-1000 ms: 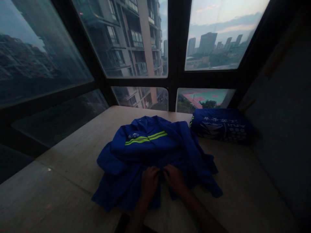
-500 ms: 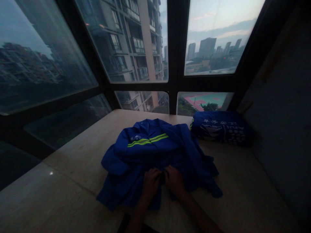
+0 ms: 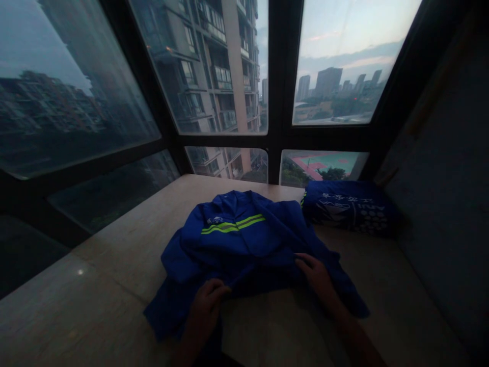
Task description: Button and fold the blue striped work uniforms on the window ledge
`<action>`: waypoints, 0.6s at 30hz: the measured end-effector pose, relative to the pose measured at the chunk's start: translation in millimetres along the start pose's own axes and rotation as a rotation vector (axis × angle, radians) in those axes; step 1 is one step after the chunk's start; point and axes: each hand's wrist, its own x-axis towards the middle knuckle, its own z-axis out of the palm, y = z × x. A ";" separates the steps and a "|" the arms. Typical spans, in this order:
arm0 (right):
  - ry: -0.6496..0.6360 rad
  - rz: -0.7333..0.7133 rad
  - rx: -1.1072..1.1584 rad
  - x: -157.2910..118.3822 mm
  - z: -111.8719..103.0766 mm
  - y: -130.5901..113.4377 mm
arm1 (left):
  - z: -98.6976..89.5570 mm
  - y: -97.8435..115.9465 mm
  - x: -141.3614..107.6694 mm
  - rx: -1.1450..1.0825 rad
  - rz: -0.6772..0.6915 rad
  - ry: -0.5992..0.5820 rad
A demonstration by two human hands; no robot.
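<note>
Pinching the lower edge of a blue cloth jacket with yellow-green stripes (image 3: pixel 248 242), we hold our hands well apart.
In the head view, our left hand (image 3: pixel 207 306) grips at the jacket's seven o'clock, our right hand (image 3: pixel 315 275) at four. The jacket lies rumpled on the pale, smooth stone-like surface (image 3: pixel 130 244); a folded blue fabric bundle with white print (image 3: pixel 347 206) sits at its two o'clock.

Both hands (image 3: pixel 208 303) (image 3: pixel 315 272) are apart, fingers curled.
</note>
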 end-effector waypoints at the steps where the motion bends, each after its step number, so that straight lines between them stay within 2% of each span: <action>1: -0.047 -0.001 -0.039 1.0 -9.6 -1.7 | -6.4 1.9 -2.0 0.006 -0.002 -0.007; 4: -0.152 -0.038 -0.344 0.9 -21.9 -15.6 | -13.0 18.4 -3.7 -0.011 -0.006 -0.131; 7: -0.123 -0.149 -0.717 -7.0 -12.4 -47.2 | -3.0 40.1 1.2 -0.059 -0.023 -0.218; 9: -0.101 -0.268 -0.818 -16.3 4.7 -73.1 | 9.9 50.0 9.4 -0.088 -0.033 -0.161; 12: -0.197 -0.502 -0.775 -28.7 41.4 -96.7 | 35.3 55.1 26.5 -0.107 -0.026 0.016; 14: -0.265 -0.546 -0.728 -29.5 66.0 -90.8 | 54.5 53.6 37.0 -0.099 -0.018 0.113; 16: -0.277 -0.448 -0.618 -22.8 84.1 -68.3 | 73.6 49.9 44.1 -0.084 -0.013 0.157; 18: -0.263 -0.301 -0.393 -11.9 93.2 -38.2 | 90.7 44.9 47.9 -0.059 -0.018 0.175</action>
